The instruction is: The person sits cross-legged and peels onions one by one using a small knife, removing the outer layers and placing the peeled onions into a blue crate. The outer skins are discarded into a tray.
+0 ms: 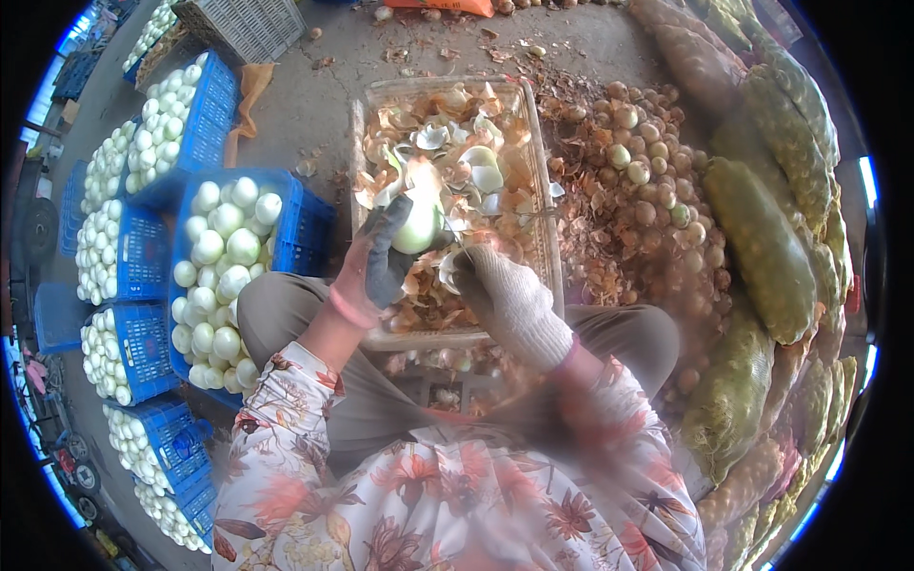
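My left hand (383, 250), in a glove with a dark coating and pink cuff, grips a partly peeled onion (418, 227). Loose skin still hangs from the onion's far end. Close by on the right, my right hand (510, 300) wears a white knitted glove with a darker palm side. Its fingers are closed around a small knife (458, 238), of which only a thin blade shows; the handle is hidden. Both hands are above a pale plastic crate (544, 185) holding brown and white onion skins (464, 135).
A blue crate (303, 221) of peeled onions (227, 253) stands by my left knee, with several more crates beyond. Unpeeled onions (646, 210) are heaped on the floor at right, beside stacked mesh sacks (760, 250). A grey slatted crate (253, 28) stands at the far left.
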### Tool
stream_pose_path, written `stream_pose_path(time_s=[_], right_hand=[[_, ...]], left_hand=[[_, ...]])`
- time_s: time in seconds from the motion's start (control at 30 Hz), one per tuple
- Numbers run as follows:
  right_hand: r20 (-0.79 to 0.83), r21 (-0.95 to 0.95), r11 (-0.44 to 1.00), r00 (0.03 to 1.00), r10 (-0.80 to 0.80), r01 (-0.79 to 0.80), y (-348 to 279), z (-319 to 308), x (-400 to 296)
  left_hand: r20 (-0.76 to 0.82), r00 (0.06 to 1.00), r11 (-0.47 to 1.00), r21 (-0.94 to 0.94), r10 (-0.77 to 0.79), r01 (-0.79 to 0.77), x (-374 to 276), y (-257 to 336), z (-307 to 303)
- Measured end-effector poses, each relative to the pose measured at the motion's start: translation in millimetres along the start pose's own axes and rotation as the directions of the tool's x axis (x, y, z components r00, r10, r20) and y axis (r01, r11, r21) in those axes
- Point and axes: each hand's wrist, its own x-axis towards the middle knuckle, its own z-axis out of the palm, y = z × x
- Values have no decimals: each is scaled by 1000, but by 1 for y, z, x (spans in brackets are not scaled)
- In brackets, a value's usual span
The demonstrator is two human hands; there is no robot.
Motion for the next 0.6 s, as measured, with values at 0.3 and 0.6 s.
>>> stream_pose_path(time_s=[0.3,0.6], right_hand=[[-10,-198,980,1000,-23,21,-3,-4,0],[258,357,834,903,344,-420,0,-17,14]], left_hand=[[-20,984,953,-254,-178,167,0,-2,1],[46,919,851,-363,-391,380,7,38,9]])
